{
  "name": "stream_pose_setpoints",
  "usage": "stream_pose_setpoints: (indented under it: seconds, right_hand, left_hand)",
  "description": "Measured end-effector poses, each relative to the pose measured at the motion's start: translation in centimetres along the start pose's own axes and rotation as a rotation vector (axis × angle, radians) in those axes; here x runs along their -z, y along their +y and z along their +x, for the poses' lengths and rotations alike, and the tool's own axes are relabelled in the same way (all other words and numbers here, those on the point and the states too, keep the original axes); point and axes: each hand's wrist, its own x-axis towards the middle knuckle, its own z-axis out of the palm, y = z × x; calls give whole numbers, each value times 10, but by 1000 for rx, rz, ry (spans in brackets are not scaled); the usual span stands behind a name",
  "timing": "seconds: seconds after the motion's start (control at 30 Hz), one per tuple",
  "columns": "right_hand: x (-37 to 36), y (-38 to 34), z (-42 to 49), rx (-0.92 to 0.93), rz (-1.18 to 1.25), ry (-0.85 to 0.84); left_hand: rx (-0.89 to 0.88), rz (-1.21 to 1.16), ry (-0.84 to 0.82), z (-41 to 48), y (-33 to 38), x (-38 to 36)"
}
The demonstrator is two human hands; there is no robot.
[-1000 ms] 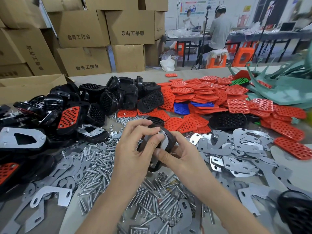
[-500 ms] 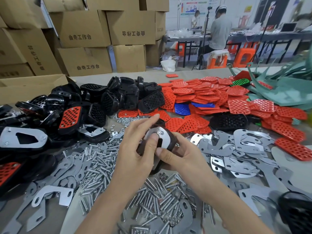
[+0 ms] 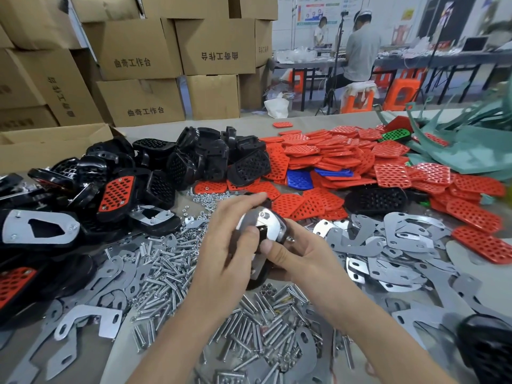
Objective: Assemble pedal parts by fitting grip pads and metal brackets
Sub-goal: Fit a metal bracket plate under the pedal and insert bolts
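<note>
Over the table's middle I hold a black pedal body (image 3: pixel 259 274) with a shiny metal bracket (image 3: pixel 273 221) lying on its upturned back. My left hand (image 3: pixel 227 245) grips it from the left, thumb on the bracket and fingers stretched over the far edge. From the right, my right hand (image 3: pixel 300 254) grips the same pedal, its thumb pressing the bracket's near edge. Red grip pads (image 3: pixel 332 159) are heaped behind, and loose metal brackets (image 3: pixel 401 236) lie to the right.
Bolts (image 3: pixel 166 270) lie scattered under my arms, with small nuts (image 3: pixel 206 195) further back. Black pedal bodies (image 3: pixel 199 159) and assembled pedals (image 3: pixel 116 192) are piled at the left. Cardboard boxes (image 3: pixel 144 103) stand behind; green plastic parts (image 3: pixel 471 153) lie far right. A person (image 3: pixel 360 51) sits at a distant bench.
My left fingers have uncurled and stretched up over the pedal's far edge. The pedal has turned so more of the bracket shows. My right hand has kept its hold.
</note>
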Motion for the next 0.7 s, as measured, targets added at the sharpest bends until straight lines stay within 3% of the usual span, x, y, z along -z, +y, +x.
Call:
stream_pose_setpoints:
  seconds: [0.1,0.27,0.4,0.57,0.7]
  right_hand:
    - [0,1,0,-2,-5,-6]
    - [4,2,1,-19,-37,-3]
    - [4,3,1,-26,-50,14]
    - [4,3,0,-24,-65,22]
    - [4,1,0,-21,-81,45]
  left_hand:
    - [51,-99,21,-2,1,-1]
    - [21,-7,-16,0,1,-2]
    - [97,-102,-12,-3,2,-2]
    - [44,28,-35,0,4,-5]
    - [73,-62,-31,-3,5,-7]
